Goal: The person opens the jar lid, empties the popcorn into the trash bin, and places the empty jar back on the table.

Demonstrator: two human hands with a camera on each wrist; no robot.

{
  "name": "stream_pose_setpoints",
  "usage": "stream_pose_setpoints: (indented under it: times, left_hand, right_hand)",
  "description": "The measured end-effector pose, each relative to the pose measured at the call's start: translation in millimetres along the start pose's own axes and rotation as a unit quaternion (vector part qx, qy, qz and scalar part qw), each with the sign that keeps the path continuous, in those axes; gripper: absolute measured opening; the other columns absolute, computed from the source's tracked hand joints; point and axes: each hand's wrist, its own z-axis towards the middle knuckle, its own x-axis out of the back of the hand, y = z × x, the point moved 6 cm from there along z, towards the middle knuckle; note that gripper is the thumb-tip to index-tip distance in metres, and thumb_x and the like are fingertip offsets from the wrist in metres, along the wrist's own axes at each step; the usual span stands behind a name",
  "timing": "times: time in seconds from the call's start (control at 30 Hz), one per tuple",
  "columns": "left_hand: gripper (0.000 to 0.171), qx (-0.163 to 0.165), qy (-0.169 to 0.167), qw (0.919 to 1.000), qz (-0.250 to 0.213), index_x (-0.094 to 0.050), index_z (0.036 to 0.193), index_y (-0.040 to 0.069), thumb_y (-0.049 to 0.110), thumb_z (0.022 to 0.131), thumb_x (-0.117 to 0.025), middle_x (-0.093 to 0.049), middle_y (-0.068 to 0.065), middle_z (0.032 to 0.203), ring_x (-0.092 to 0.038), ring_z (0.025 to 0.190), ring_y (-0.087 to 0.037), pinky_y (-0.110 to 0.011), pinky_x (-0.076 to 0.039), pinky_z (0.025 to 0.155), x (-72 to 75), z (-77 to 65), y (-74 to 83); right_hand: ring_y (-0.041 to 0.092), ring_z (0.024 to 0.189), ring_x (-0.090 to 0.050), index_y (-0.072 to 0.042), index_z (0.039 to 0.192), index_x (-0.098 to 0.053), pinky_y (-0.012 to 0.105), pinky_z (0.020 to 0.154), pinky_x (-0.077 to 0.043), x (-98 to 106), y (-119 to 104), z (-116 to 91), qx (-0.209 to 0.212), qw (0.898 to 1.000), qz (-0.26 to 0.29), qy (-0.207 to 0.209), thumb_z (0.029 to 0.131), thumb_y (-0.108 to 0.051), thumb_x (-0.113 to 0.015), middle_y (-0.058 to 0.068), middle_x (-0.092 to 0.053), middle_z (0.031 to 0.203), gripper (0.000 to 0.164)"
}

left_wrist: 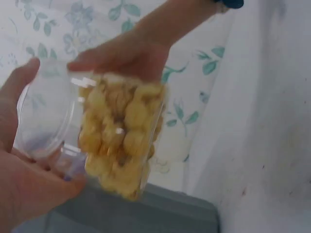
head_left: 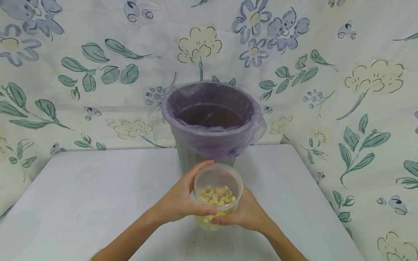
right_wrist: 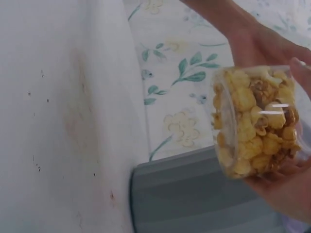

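Observation:
Between both hands, a clear round plastic tub (head_left: 225, 175) of yellow popcorn (head_left: 217, 195) is held above the white table, in front of a grey bin. My left hand (head_left: 183, 201) grips it near the rim, thumb across the front. Lower on the opposite side, my right hand (head_left: 249, 214) grips the tub's body, with its thumb in front too. Popcorn (left_wrist: 121, 131) fills the lower part of the tub in the left wrist view, while the part by the rim is see-through. The right wrist view shows the packed popcorn (right_wrist: 257, 126) through the wall.
The grey bin (head_left: 186, 156) stands on the table behind the tub, lined with a purple bag (head_left: 215, 139) folded over its rim. Small dark specks dot the white table (head_left: 98, 195). Floral cloth (head_left: 107, 108) hangs behind and at the sides.

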Motion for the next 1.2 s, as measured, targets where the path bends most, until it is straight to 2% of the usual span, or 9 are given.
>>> stream_pose_setpoints:
  times: [0.17,0.23,0.3,0.4,0.5,0.7,0.87,1.0,1.2]
  left_hand:
    - [0.105,0.02,0.092,0.9949,0.034,-0.029,0.154,0.011,0.015,0.07,-0.091,-0.047,-0.007,0.145,-0.047,0.127,-0.031,-0.059,-0.032,0.104,-6.5,-6.0,-0.5]
    - [0.11,0.033,0.104,0.9935,0.032,-0.026,0.155,0.012,0.016,0.069,-0.093,-0.046,-0.008,0.146,-0.046,0.128,-0.032,-0.059,-0.031,0.105,-8.8,-7.5,-0.9]
    - [0.116,0.039,0.094,0.9945,0.026,-0.02,0.157,0.013,0.02,0.068,-0.094,-0.041,-0.008,0.15,-0.04,0.134,-0.033,-0.063,-0.026,0.108,-9.7,-8.4,-0.6]
    - [0.122,0.031,0.05,0.9982,0.008,-0.013,0.159,0.012,0.025,0.069,-0.094,-0.031,-0.009,0.158,-0.028,0.143,-0.034,-0.066,-0.016,0.112,-5.3,-8.3,1.4]
    - [0.119,0.025,-0.025,0.9993,-0.012,-0.011,0.16,0.013,0.03,0.073,-0.091,-0.022,-0.007,0.162,-0.021,0.147,-0.032,-0.064,-0.012,0.114,3.9,-5.8,3.1]
    - [0.113,0.023,-0.164,0.9857,-0.032,-0.012,0.161,0.015,0.037,0.078,-0.086,-0.02,-0.004,0.163,-0.024,0.146,-0.028,-0.062,-0.017,0.113,15.5,4.5,1.8]
    - [0.107,0.017,-0.209,0.9772,-0.036,-0.021,0.159,0.015,0.041,0.078,-0.086,-0.033,-0.004,0.157,-0.026,0.145,-0.026,-0.062,-0.019,0.112,13.7,10.2,1.0]
    - [0.101,0.02,-0.191,0.9811,-0.028,-0.028,0.157,0.017,0.033,0.076,-0.088,-0.042,-0.002,0.151,-0.033,0.142,-0.024,-0.059,-0.021,0.112,10.8,11.3,-0.5]
    - [0.097,0.003,-0.112,0.9934,-0.022,-0.033,0.154,0.017,0.025,0.074,-0.089,-0.046,-0.003,0.147,-0.039,0.137,-0.026,-0.061,-0.021,0.111,5.9,9.3,0.1]
  right_hand:
    - [0.026,0.119,-0.055,-0.016,0.147,-0.04,0.046,0.1,-0.045,2.4,1.2,1.9,-0.002,0.999,-0.026,0.04,0.064,-0.021,-0.094,0.004,-0.056,0.134,0.1]
    - [0.026,0.12,-0.054,-0.017,0.148,-0.04,0.047,0.101,-0.044,2.7,1.4,2.6,-0.002,0.999,-0.026,0.045,0.064,-0.021,-0.093,0.004,-0.056,0.135,0.1]
    - [0.026,0.121,-0.054,-0.017,0.149,-0.039,0.047,0.101,-0.044,3.0,1.2,2.3,-0.003,0.999,-0.024,0.043,0.065,-0.021,-0.093,0.004,-0.055,0.136,0.1]
    - [0.027,0.123,-0.053,-0.019,0.15,-0.037,0.046,0.102,-0.044,3.3,0.2,1.8,-0.002,0.999,-0.014,0.033,0.064,-0.018,-0.094,0.004,-0.053,0.138,0.103]
    - [0.028,0.123,-0.053,-0.021,0.151,-0.036,0.044,0.103,-0.044,3.9,-0.9,0.9,0.0,1.0,-0.003,0.019,0.063,-0.017,-0.095,0.004,-0.053,0.139,0.106]
    - [0.031,0.125,-0.051,-0.021,0.151,-0.035,0.044,0.105,-0.043,1.1,-1.5,-0.8,0.006,0.998,0.043,-0.033,0.063,-0.017,-0.093,0.006,-0.052,0.14,0.106]
    - [0.032,0.123,-0.052,-0.016,0.149,-0.039,0.044,0.104,-0.043,-2.7,-3.6,-2.1,0.01,0.997,0.05,-0.065,0.063,-0.015,-0.092,0.008,-0.053,0.138,0.101]
    - [0.03,0.121,-0.054,-0.015,0.147,-0.041,0.043,0.103,-0.044,-1.7,-5.7,-2.1,0.008,0.998,0.037,-0.059,0.061,-0.012,-0.093,0.009,-0.056,0.136,0.101]
    - [0.029,0.121,-0.054,-0.014,0.147,-0.042,0.043,0.103,-0.044,1.5,-4.3,-0.8,0.012,0.999,0.016,-0.032,0.062,-0.014,-0.093,0.006,-0.056,0.136,0.099]
